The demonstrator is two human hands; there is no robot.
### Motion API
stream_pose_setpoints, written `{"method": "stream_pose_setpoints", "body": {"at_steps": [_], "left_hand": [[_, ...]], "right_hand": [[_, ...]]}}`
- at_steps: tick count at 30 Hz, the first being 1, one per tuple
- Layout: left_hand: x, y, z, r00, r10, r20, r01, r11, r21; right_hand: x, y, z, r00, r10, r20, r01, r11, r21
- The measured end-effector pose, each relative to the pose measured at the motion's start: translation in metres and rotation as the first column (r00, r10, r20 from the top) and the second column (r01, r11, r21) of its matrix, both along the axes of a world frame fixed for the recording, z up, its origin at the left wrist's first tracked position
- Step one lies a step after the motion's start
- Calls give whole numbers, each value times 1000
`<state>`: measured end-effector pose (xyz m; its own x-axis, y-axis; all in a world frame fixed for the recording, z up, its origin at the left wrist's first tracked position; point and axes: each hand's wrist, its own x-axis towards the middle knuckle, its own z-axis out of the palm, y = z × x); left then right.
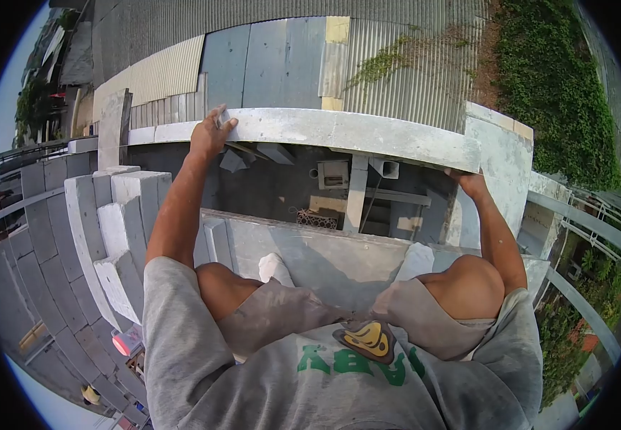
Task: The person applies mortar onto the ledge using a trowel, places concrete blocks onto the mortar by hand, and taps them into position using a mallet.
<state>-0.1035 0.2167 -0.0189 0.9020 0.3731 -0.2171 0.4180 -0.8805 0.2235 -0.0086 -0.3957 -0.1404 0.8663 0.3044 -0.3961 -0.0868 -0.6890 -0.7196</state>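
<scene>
Grey shirt [253, 383] nearest, 2 hands [212, 136] [470, 183] reach forward, wide apart, touching a pale beam [360, 132].

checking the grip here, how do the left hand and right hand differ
The left hand reaches across the pale ledge to its far edge, while the right hand sits at its near edge, close to the right end. The left hand shows almost whole; the right hand is partly hidden at the fingertips. Both hands are bare and appear to touch the ledge.
</scene>
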Motion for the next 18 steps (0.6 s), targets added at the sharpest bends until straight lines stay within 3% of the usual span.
{"method": "stream_pose_setpoints", "body": {"at_steps": [5,8,10,11,14,17,18], "left_hand": [[1,9,-16,1000,1,11,-1,1000,-14],[6,-3,-1,996,37,-85,-36,999,16],[5,-2,-1,997,24,-68,-21,999,36],[6,-2,-1,998,15,-57,-12,999,44],[7,-3,2,997,20,-81,-17,999,28],[6,1,0,997,16,-78,-15,1000,24],[7,1,-1,997,14,-74,-12,1000,18]], "right_hand": [[-1,1,15,999,-48,-17,47,998,-28],[-1,6,14,1000,-27,16,27,999,-29],[1,0,2,1000,-6,24,7,1000,-13],[0,-4,-6,998,-53,-22,54,995,86],[1,-6,-7,998,24,54,-23,999,-24],[1,-3,2,1000,19,12,-18,994,-106],[1,0,1,1000,26,-3,-26,999,-27]]}}
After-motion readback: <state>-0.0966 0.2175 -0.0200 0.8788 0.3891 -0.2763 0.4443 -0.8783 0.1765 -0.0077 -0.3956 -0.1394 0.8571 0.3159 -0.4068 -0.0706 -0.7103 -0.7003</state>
